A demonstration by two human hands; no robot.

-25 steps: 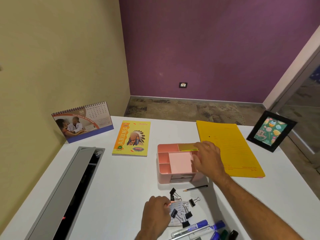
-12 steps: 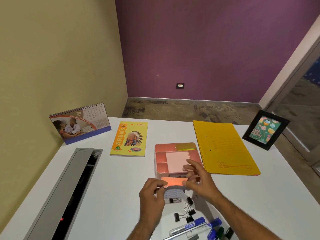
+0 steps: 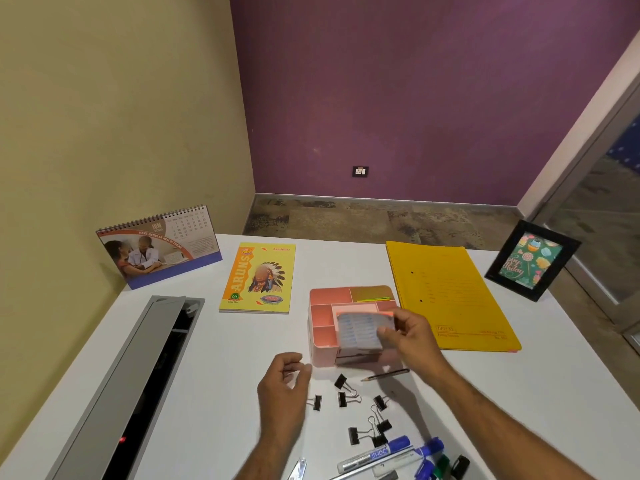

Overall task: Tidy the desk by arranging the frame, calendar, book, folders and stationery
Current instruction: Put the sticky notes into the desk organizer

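Care is needed now: I think the packet (image 3: pixel 360 332) should go down flat into a free compartment of the pink organiser (image 3: pixel 323 318), without tilting it. The right hand (image 3: pixel 410 336) grasps the packet at its right edge, just above the organiser. The left hand (image 3: pixel 282 389) is released, fingers loosely curled, holding nothing, over the desk (image 3: pixel 207 393) beside the binder clips (image 3: pixel 346 398), apart from the packet.

— What sort of room is this?
— An office: a white desk (image 3: pixel 214 368) with a grey cable trough (image 3: pixel 114 393), a spiral-bound desk calendar (image 3: pixel 159 247), yellow paper folders (image 3: pixel 450 292) and a pink plastic stationery organiser (image 3: pixel 322 327).
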